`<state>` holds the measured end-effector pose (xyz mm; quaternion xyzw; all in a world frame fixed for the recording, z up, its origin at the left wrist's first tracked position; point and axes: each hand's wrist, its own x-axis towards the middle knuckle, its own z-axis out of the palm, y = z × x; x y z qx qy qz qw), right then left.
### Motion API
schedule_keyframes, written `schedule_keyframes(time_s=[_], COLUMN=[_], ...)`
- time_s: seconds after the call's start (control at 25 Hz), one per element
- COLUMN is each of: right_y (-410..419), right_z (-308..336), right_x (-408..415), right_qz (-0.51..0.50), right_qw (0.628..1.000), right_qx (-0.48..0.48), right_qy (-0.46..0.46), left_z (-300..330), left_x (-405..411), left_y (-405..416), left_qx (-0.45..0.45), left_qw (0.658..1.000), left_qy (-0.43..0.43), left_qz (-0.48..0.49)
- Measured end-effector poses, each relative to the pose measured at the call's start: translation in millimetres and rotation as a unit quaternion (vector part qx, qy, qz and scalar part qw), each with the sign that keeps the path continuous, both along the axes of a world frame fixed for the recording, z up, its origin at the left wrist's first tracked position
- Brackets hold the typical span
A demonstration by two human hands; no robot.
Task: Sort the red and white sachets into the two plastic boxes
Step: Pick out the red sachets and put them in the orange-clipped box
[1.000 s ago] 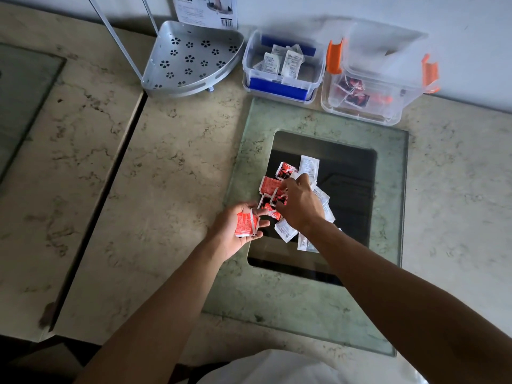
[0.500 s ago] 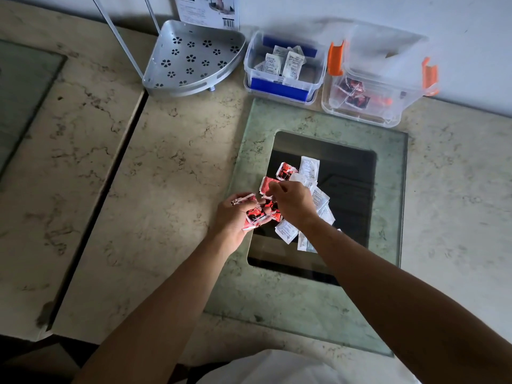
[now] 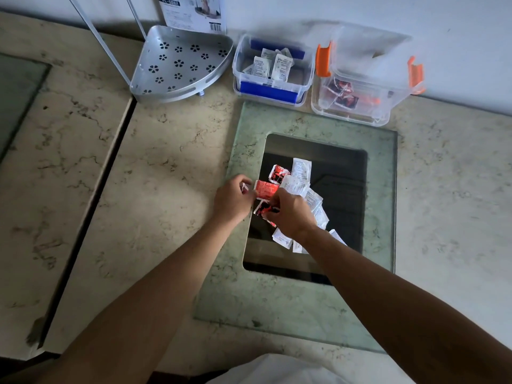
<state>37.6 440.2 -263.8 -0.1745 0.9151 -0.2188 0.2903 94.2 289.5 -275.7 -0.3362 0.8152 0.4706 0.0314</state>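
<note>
A heap of red sachets [image 3: 266, 189] and white sachets [image 3: 301, 169] lies on a dark glass panel [image 3: 343, 189]. My left hand [image 3: 232, 200] is curled at the heap's left edge and holds red sachets, mostly hidden in its fingers. My right hand [image 3: 289, 214] pinches a red sachet [image 3: 262, 208] in the heap, just beside the left hand. At the back stand two clear plastic boxes: the blue-clipped box [image 3: 310, 79] holds white sachets, the orange-clipped box [image 3: 388, 106] holds red ones.
A perforated metal corner shelf [image 3: 180, 65] stands left of the boxes, with a printed label card [image 3: 194, 12] behind it. The glass panel sits in a greenish marble slab [image 3: 277, 306] on the marble counter. A dark gap [image 3: 91, 206] divides the counter at left.
My left hand has moved up and right to the heap's left edge, and its red sachets are now mostly hidden. My right hand has shifted to a red sachet low in the heap.
</note>
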Motion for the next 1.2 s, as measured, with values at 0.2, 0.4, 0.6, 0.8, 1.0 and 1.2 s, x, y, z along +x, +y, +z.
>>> schedule_keyframes(time_s=[0.2, 0.4, 0.6, 0.8, 1.0, 1.2], right_y=[17.3, 14.8, -13.5, -24.9, -35.1, -37.0], right_z=[9.8, 11.3, 3.6, 2.3, 15.3, 16.4], right_x=[-21.3, -49.3, -64.4, -61.4, -61.9, -55.0], right_qz=[-0.173, -0.174, -0.028, 0.033, 0.018, -0.18], right_qw=[0.98, 0.979, 0.999, 0.995, 0.998, 0.959], right_qx=[-0.089, -0.102, -0.02, 0.035, -0.05, -0.191], right_qy=[-0.035, -0.01, 0.003, 0.082, 0.045, -0.106], left_z=[-9.7, -13.9, -1.8, 8.2, 0.6, 5.8], left_x=[-43.2, -37.7, -10.8, 17.4, 36.3, 41.6], left_y=[6.4, 4.0, -2.9, -2.6, 1.0, 3.1], left_qx=[-0.156, -0.182, 0.024, 0.483, 0.576, 0.605], left_qw=[0.97, 0.964, 0.998, 0.838, 0.758, 0.733], left_qy=[0.003, -0.057, -0.054, 0.043, 0.067, 0.063], left_qz=[-0.184, -0.186, -0.008, 0.251, 0.297, 0.304])
